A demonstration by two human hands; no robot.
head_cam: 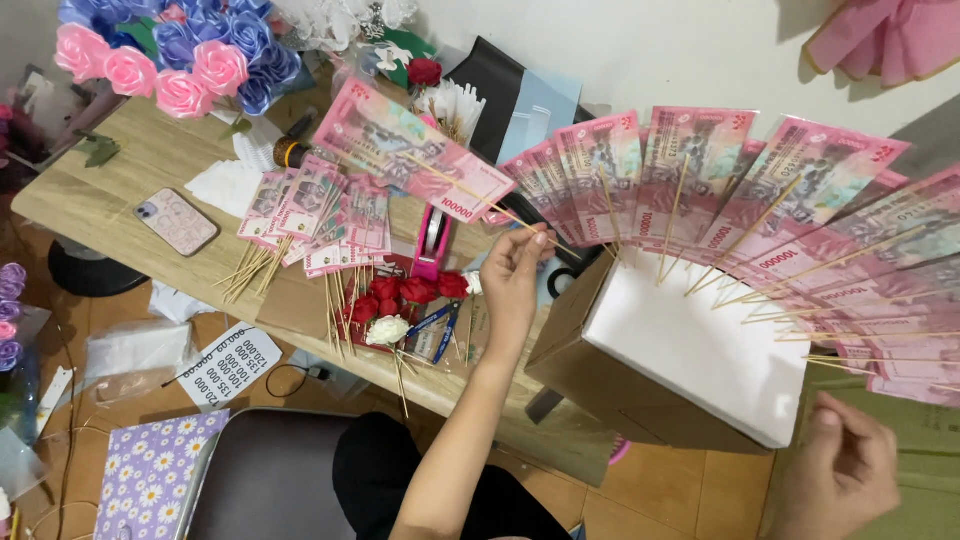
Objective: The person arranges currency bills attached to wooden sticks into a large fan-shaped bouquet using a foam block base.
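My left hand pinches the thin wooden stick of a pink banknote, holding it raised over the wooden table. To its right a white foam block sits on a cardboard box, with several pink banknotes on sticks stuck into it in a fan. My right hand hovers low at the foam block's right corner, fingers loosely curled, holding nothing. More banknotes on sticks lie in a pile on the table.
Small red and white roses, blue-handled scissors and a pink tape dispenser lie near the table's front edge. A phone and a pink and blue rose bouquet are at the left. A daisy-print box sits on the floor.
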